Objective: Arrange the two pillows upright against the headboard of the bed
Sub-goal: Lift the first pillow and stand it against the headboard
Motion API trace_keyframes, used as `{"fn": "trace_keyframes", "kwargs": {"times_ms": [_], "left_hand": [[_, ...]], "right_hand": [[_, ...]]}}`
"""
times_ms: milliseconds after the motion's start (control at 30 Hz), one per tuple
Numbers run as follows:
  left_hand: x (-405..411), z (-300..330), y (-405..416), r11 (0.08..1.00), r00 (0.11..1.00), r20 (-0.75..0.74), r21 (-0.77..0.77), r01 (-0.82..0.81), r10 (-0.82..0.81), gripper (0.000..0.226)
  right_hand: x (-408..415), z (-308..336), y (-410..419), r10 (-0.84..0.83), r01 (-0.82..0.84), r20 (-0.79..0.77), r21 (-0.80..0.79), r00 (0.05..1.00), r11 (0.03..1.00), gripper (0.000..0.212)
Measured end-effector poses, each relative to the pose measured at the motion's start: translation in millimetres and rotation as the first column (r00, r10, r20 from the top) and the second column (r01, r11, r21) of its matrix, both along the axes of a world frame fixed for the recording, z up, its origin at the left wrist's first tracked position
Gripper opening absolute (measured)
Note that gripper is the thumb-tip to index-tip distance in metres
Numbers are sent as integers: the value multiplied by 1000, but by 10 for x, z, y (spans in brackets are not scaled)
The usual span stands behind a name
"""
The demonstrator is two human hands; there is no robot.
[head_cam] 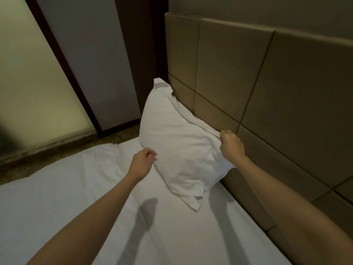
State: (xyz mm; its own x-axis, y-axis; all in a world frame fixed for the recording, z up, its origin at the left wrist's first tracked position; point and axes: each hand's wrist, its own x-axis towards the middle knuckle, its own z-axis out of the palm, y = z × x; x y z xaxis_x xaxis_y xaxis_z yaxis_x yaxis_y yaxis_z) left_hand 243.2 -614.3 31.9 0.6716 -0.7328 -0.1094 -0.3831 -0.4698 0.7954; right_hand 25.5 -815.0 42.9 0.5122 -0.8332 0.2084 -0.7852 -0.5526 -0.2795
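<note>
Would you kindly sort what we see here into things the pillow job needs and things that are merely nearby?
Part of the job: pillow, headboard, bed sheet, left hand, right hand.

Just nearby: frosted glass panel, dark door frame, floor.

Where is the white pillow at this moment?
In the head view, the white pillow stands near the middle, on the bed sheet, leaning against the headboard, between the left hand and right hand.
</note>
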Motion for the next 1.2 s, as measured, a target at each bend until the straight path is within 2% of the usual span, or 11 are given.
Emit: {"fn": "trace_keyframes", "kwargs": {"times_ms": [133, 300, 400, 533, 700, 867, 1200], "left_hand": [[-202, 216, 268, 998, 999, -26, -58, 16, -18, 30], [-444, 485, 750, 981, 995, -85, -180, -71, 56, 30], [-619, 622, 1184, 958, 988, -121, -256, -127, 99, 31], [-856, 764, 1785, 942, 980, -163, -297, -156, 111, 32], [-1166, 912, 2581, 915, 964, -247, -361, -182, 95, 33], [-1527, 842, 3211, 904, 940, -334, -378, -201, 69, 31], [-2302, 341, 3996, 922, 859, -497, -266, -282, 119, 29]], "right_hand": [[-46, 252, 332, -21, 2, 206, 94, 978, 996, 15], [-147, 556, 865, -100, -76, 509, 313, 855, 947, 13], [-289, 739, 1335, -139, -139, 612, 383, 778, 913, 7], [-494, 932, 1991, -194, -236, 708, 461, 679, 856, 10], [-768, 1034, 2876, -197, -351, 774, 477, 601, 806, 13], [-1087, 876, 3658, -217, -406, 780, 515, 587, 755, 18], [-1793, 408, 4582, -251, -309, 616, 656, 747, 688, 17]]}}
